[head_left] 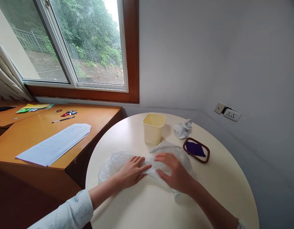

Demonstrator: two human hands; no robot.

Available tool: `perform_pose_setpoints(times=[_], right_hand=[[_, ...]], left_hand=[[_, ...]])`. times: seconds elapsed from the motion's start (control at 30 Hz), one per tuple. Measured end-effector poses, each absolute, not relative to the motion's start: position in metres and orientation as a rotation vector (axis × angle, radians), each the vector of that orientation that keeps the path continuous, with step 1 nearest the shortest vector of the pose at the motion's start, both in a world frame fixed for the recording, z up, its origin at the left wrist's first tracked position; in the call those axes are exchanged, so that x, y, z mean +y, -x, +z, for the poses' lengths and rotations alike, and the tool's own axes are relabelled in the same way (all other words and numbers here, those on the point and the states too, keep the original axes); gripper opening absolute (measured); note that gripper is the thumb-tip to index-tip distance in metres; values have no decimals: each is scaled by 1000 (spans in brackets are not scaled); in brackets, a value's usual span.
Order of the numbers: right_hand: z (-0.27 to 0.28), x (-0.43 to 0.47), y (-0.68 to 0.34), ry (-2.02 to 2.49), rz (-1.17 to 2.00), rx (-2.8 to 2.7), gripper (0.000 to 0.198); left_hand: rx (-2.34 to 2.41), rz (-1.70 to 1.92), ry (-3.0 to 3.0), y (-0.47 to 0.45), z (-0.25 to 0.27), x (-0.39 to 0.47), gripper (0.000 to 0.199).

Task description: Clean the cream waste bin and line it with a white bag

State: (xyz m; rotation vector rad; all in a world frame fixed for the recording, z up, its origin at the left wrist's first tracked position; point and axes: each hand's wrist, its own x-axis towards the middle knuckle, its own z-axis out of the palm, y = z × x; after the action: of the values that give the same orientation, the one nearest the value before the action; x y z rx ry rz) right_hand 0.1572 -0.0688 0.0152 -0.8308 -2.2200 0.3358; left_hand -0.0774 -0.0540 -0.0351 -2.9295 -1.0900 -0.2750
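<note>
A clear plastic bag (112, 165) lies crumpled and spread across the near part of the round table. My left hand (131, 172) rests flat on its middle, fingers stretched out. Over the bag's right half is my right hand (174, 173), its fingers apart and slightly curved, a little blurred; whether they touch the plastic I cannot tell. Just beyond the bag stands a pale yellow bin (153, 135), upright, with its opening facing up. To the right of the bin sits a knotted white bag (181, 130). A brown rounded frame (208, 156) lies nearby, with a dark purple folded piece (196, 149) inside it.
The round cream table (147, 213) stands close to the wall with a socket (232, 114). On its left is a wooden desk (99, 116) bearing papers (57, 144), a pen (63, 119), keys (69, 112) and coloured sheets (35, 107). A window is behind the desk.
</note>
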Motion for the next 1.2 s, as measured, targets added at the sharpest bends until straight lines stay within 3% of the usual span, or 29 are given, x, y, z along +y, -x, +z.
perform_pose_setpoints(times=[0.13, 0.23, 0.4, 0.53, 0.63, 1.0, 1.2], right_hand=[[8, -58, -118, 789, 508, -2575, 88], [-16, -48, -120, 907, 565, -2633, 100], [-43, -54, -141, 1107, 372, -2538, 70], [-43, -60, -153, 1240, 167, -2563, 39], [-36, -61, -166, 1303, 50, -2629, 20], [-38, -72, -205, 1406, -391, -2377, 20], [-35, -78, -211, 1427, -390, -2350, 29]], left_hand=[[-1034, -341, 2930, 71, -38, -57, 32], [-1249, -355, 2922, 77, -39, -60, 28], [-1516, -280, 2777, 86, -34, -57, 56], [-1374, 50, 2706, 87, -23, -47, 32], [-1321, 96, 2680, 90, -13, -41, 18], [-1331, -114, 2486, 126, 8, -39, 32], [-1422, 29, 2559, 133, 15, -37, 27]])
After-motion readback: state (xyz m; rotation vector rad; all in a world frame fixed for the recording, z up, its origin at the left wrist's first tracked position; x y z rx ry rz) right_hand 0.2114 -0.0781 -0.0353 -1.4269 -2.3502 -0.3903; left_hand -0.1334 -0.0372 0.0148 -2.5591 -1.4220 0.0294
